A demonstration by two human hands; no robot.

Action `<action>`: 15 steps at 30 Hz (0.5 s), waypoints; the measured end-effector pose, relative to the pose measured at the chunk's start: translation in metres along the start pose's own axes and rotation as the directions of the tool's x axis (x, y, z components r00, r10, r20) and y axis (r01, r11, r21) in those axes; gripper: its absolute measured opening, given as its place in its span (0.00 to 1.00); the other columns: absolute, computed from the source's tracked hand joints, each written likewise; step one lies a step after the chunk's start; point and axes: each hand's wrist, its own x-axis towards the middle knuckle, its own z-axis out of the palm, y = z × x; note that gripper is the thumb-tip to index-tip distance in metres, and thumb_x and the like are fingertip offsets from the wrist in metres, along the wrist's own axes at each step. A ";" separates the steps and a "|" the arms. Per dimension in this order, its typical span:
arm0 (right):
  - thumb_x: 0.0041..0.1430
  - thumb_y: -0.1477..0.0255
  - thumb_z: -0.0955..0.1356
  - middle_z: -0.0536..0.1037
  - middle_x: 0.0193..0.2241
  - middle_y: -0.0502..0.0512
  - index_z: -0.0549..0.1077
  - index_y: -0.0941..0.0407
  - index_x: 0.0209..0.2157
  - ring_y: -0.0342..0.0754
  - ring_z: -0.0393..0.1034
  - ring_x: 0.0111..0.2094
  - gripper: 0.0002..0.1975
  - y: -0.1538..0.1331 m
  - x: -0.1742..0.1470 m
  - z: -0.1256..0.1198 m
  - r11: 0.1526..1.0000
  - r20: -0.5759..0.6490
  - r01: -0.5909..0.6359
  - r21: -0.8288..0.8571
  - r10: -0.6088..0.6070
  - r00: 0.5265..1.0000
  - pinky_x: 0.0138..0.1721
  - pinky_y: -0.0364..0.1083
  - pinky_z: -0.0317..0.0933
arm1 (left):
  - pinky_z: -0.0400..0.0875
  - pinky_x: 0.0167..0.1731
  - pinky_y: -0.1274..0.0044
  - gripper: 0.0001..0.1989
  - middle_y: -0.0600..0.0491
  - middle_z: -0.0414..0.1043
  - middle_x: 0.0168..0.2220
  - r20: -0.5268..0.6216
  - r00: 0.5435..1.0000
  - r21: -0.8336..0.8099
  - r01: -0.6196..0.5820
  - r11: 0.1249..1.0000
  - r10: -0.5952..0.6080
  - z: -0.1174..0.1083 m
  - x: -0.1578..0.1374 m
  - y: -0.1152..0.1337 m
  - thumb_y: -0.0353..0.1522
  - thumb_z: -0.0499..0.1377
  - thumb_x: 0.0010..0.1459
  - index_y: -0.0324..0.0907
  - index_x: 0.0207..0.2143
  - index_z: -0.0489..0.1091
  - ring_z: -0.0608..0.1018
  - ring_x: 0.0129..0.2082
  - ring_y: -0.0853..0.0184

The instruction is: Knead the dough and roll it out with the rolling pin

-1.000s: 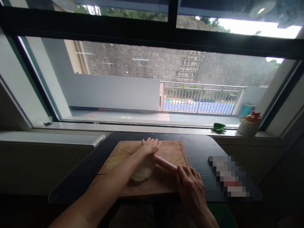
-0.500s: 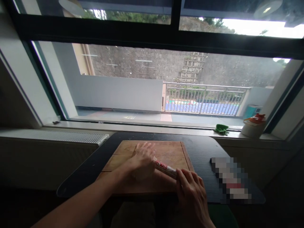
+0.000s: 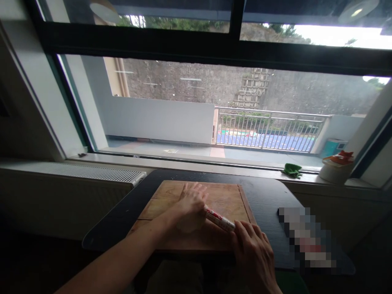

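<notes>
A slim round stick with a red-and-white print [image 3: 219, 218], shaped like a small rolling pin, lies slantwise over a wooden board [image 3: 168, 191]. My right hand [image 3: 255, 245] is closed around its near right end. My left hand [image 3: 193, 199] rests over the board with fingers stretched out and the edge of its palm at the stick's far end. Beneath the left wrist shows a pale, thin, rounded patch [image 3: 192, 225], perhaps flattened dough; its far side is hidden by the hand.
The board lies on a dark table [image 3: 116, 214]. A pixelated flat item [image 3: 306, 241] is on its right side. Behind stand a radiator [image 3: 92, 171] and a window sill with a green crumpled thing [image 3: 292, 170] and a whitish pot [image 3: 335, 172] with an orange top.
The whole view has shifted, so everything sits slightly farther right. Both hands keep nearly the same places on the stick and board.
</notes>
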 end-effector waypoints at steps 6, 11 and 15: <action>0.63 0.64 0.58 0.74 0.38 0.53 0.69 0.50 0.44 0.48 0.66 0.38 0.14 0.001 0.001 0.004 1.000 -0.057 0.009 0.024 -0.008 0.998 0.39 0.47 0.54 | 0.41 0.59 0.55 0.18 0.50 0.69 0.51 -0.087 0.996 0.007 -0.031 1.000 0.031 -0.008 -0.042 -0.003 0.36 0.44 0.61 0.46 0.47 0.69 0.60 0.59 0.56; 0.61 0.64 0.60 0.73 0.35 0.52 0.69 0.52 0.36 0.48 0.64 0.38 0.10 -0.006 0.003 0.001 0.996 0.014 -0.039 0.084 0.038 0.999 0.40 0.48 0.53 | 0.40 0.61 0.60 0.21 0.53 0.66 0.54 -0.112 0.994 -0.045 -0.014 0.999 0.009 -0.014 -0.071 -0.002 0.34 0.40 0.63 0.46 0.53 0.64 0.61 0.59 0.63; 0.62 0.65 0.60 0.72 0.32 0.52 0.68 0.53 0.31 0.48 0.63 0.37 0.11 -0.006 0.012 0.000 0.993 0.066 -0.076 0.092 0.070 0.995 0.38 0.46 0.53 | 0.40 0.60 0.59 0.19 0.51 0.72 0.47 -0.071 0.997 -0.006 -0.035 0.999 0.035 -0.012 -0.051 -0.001 0.33 0.42 0.61 0.44 0.42 0.72 0.65 0.55 0.60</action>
